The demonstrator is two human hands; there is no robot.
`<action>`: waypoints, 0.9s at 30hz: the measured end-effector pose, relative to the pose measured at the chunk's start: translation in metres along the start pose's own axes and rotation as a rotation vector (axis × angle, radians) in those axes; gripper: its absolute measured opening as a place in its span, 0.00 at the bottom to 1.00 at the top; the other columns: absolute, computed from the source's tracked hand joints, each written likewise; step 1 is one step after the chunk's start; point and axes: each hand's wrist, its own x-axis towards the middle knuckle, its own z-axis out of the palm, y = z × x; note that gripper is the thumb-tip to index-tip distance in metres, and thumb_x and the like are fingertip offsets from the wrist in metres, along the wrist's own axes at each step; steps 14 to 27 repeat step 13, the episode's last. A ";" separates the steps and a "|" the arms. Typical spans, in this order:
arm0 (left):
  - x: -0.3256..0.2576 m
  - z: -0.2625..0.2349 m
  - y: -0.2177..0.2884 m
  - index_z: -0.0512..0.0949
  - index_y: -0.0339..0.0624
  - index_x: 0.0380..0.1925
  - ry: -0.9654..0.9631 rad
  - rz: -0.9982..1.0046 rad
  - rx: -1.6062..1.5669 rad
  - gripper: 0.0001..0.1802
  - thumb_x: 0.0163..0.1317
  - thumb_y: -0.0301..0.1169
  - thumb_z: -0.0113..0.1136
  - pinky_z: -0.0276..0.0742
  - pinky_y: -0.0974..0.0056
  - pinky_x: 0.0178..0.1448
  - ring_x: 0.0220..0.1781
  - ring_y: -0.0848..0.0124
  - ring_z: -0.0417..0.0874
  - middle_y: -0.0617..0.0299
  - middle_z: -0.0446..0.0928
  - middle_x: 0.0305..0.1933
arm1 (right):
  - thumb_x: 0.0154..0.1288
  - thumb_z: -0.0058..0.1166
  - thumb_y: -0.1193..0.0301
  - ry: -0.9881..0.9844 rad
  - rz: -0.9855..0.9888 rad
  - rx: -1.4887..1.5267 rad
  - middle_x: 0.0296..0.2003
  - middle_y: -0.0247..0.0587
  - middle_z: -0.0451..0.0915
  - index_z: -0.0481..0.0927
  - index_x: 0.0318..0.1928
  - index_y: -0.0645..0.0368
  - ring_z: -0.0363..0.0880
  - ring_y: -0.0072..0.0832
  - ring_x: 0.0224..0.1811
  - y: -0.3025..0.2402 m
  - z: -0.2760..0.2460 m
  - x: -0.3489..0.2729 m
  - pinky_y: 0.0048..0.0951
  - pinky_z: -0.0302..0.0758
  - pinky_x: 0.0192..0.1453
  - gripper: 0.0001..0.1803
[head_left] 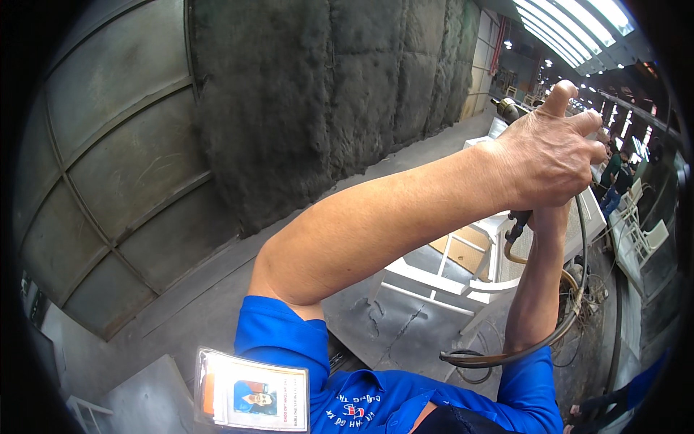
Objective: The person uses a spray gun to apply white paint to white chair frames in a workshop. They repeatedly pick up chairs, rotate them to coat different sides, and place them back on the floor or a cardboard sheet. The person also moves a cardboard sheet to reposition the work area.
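Observation:
Both my arms are raised in front of me. My left hand (553, 155) is wrapped, thumb up, around the grip of a spray gun (507, 108), whose metal head sticks out to the left of the knuckles. My right forearm rises from below, and my right hand (549, 215) sits under the left hand, mostly hidden by it. A dark fitting (518, 226) hangs below the hands, and a hose (571, 318) loops from it down past my right arm. A white chair frame (463, 278) stands on the floor beneath the gun.
A dark, coated padded wall (340, 101) runs along the back, with grey metal panels (108, 166) at left. More white chairs (637, 239) stand at right, near another person (614, 173). Cables lie on the floor (585, 289). A badge holder (253, 394) hangs on my blue shirt.

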 end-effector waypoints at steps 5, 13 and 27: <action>0.000 -0.002 -0.001 0.92 0.67 0.26 0.014 0.015 0.011 0.06 0.57 0.38 0.67 0.49 0.37 0.73 0.67 0.70 0.73 0.81 0.83 0.43 | 0.68 0.69 0.60 0.070 0.076 0.205 0.46 0.39 0.82 0.74 0.61 0.68 0.82 0.19 0.42 -0.003 0.005 -0.005 0.27 0.80 0.39 0.30; 0.004 -0.006 -0.001 0.93 0.60 0.33 -0.074 0.034 -0.002 0.09 0.64 0.37 0.63 0.46 0.36 0.76 0.64 0.69 0.75 0.76 0.85 0.50 | 0.74 0.64 0.61 0.033 0.033 0.121 0.59 0.38 0.77 0.68 0.70 0.60 0.81 0.24 0.56 -0.002 0.002 -0.008 0.28 0.83 0.52 0.32; 0.004 -0.006 -0.001 0.93 0.60 0.33 -0.074 0.034 -0.002 0.09 0.64 0.37 0.63 0.46 0.36 0.76 0.64 0.69 0.75 0.76 0.85 0.50 | 0.74 0.64 0.61 0.033 0.033 0.121 0.59 0.38 0.77 0.68 0.70 0.60 0.81 0.24 0.56 -0.002 0.002 -0.008 0.28 0.83 0.52 0.32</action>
